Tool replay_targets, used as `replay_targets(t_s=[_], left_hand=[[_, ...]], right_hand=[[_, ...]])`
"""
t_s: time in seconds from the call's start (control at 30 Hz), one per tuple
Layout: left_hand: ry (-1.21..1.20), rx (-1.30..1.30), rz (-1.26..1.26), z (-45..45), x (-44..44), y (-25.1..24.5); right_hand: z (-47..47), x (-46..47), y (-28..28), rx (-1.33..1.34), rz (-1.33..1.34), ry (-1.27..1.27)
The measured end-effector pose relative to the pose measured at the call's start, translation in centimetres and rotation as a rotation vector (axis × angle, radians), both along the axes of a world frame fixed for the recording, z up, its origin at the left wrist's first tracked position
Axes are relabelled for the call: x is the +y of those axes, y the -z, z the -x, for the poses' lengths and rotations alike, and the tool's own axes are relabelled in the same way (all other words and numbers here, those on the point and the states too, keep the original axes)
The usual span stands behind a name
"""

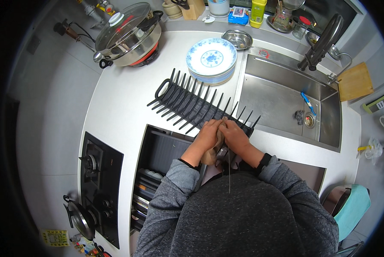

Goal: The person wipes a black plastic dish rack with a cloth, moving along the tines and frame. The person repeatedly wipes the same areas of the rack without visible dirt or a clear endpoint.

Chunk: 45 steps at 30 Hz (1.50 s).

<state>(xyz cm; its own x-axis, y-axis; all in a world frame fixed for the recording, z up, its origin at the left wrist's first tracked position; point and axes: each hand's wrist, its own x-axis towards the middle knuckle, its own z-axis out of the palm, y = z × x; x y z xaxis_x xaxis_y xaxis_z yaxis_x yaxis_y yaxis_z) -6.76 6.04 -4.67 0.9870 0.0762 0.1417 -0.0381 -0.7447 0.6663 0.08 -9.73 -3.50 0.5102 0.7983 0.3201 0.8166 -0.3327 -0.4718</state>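
A black dish rack [179, 102] with long upright prongs stands slantwise on the white countertop. My left hand [207, 135] and my right hand [237, 135] meet at its near side. Both grip a light brown cloth [209, 156], bunched up at a prong, and its lower part hangs beneath my left hand. My fingers hide most of what the cloth covers. Right behind the rack is a stack of blue-and-white patterned plates [212, 57].
A stainless steel sink [269, 102] with a dark faucet [323, 41] lies at right, a blue-handled brush [308, 103] inside. A metal bowl [237, 39] sits behind the plates. At left are a lidded pot [127, 38] and gas hob [107, 186]. Below, a drawer [169, 149] stands open.
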Motion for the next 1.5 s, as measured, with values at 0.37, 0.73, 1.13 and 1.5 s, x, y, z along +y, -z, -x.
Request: replay_targets(t_s=[0.37, 0.73, 1.13, 1.5], left_hand=[[-0.018, 0.040, 0.012, 0.2, 0.1, 0.0], [-0.041, 0.093, 0.019, 0.1, -0.2, -0.7], [-0.034, 0.104, 0.010, 0.1, -0.2, -0.8], [-0.037, 0.089, 0.001, 0.1, -0.2, -0.4]], right_hand=[[0.6, -0.7, -0.7, 0.022, 0.020, 0.009], [0.7, -0.6, -0.7, 0.011, 0.082, 0.017], [0.5, -0.5, -0.6, -0.010, 0.088, 0.026], [0.5, -0.3, -0.7, -0.005, 0.158, 0.002]])
